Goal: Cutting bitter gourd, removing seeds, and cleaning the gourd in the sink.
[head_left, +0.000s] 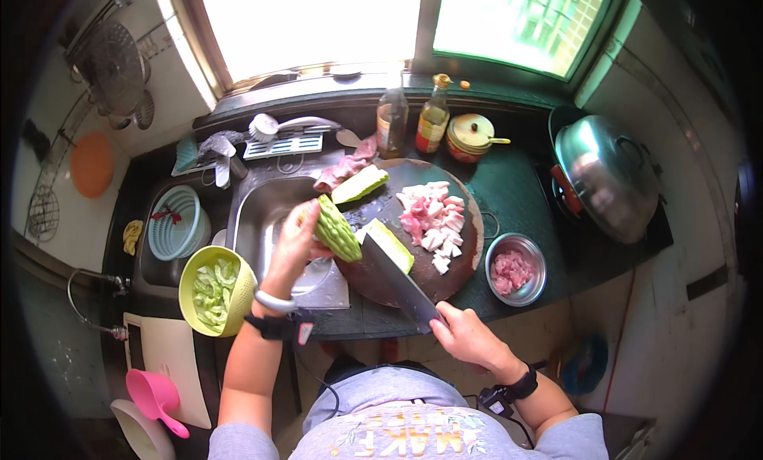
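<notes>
My left hand (296,239) is closed round a bumpy green bitter melon half (337,231), held up over the left side of a round cutting board (373,288). My right hand (467,337) grips a dark-bladed cleaver (407,289) by its handle, at the board's near edge. Beside the blade, a second bitter melon half (391,246) lies with its pale inside showing. Another bitter melon piece (359,185) rests at the far left of the board, next to a slab of raw meat (346,166). Diced pale and pink meat (435,221) is heaped on the right side.
A yellow-green basket (245,297) of sliced green pieces stands by the metal sink (266,197). Right of the board is a metal bowl (542,267) of minced meat. Two bottles (433,120) and a lidded jar (469,139) stand behind. A lidded wok (608,178) occupies the right.
</notes>
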`<act>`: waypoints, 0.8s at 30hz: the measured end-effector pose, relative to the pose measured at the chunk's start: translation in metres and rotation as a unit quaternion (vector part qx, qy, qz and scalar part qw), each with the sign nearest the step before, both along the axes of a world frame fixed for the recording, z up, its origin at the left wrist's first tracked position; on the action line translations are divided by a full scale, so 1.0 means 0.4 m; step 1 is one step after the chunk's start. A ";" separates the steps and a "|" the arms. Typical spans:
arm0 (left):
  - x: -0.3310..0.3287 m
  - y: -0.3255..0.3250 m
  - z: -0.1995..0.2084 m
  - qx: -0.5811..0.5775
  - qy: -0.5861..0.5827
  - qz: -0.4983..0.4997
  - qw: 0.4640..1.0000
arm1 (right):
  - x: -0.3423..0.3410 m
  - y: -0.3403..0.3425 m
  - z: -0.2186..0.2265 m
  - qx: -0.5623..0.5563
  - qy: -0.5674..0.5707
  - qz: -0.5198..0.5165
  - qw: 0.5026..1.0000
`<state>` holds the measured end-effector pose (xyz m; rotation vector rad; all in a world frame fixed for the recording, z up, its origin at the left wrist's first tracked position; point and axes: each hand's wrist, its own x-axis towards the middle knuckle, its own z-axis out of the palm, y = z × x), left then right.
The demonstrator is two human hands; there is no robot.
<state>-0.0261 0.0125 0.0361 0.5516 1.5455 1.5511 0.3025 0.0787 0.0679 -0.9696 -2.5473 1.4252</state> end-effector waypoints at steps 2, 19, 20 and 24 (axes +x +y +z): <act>0.044 -0.034 -0.028 -0.029 -0.044 -0.010 0.999 | -0.026 0.023 -0.021 0.036 0.011 -0.003 0.999; 0.151 -0.060 -0.145 -0.019 0.158 0.090 0.983 | -0.092 -0.008 0.137 0.080 -0.010 0.041 0.996; 0.152 -0.058 -0.149 -0.020 0.155 0.089 0.984 | -0.092 -0.006 0.134 0.085 -0.020 0.042 0.995; 0.150 -0.042 -0.143 -0.012 0.197 0.092 0.976 | -0.094 0.006 0.140 0.120 -0.044 0.055 0.990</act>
